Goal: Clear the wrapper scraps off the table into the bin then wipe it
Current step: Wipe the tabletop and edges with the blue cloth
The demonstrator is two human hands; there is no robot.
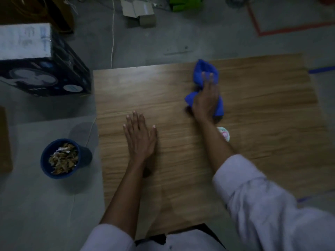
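White sleeves (262, 205) fill the near edge of the view, and from them both arms reach out over the wooden table (262, 109). Left hand (139, 136) lies flat, fingers spread, palm down near the table's left edge, gripping nothing, by the look of it bracing. Right hand (205, 98) is pressed down on the blue cloth (203, 69), fingers extended over it rather than curled, so it is pushing the cloth, not clutching it. That cloth sits bunched toward the far edge, right of centre.

No wrapper scraps show on the tabletop, and the bin (61, 158) stands on the floor just off the left edge, piled with golden scraps (63, 158). So this reads as the wiping stage.

Now the risk: a small round object (223, 134), pale with a pink mark, sits just beside the right forearm. What it is, I cannot tell. A backward stroke could knock it off the table. And that cloth is bunched, so a loose palm press could let it slip out from under the hand.

Around the table: a dark printed box (45, 77) off the far left corner, a cardboard box (139, 13) and a white cable (113, 33) on the floor beyond. None of these block the wiping.
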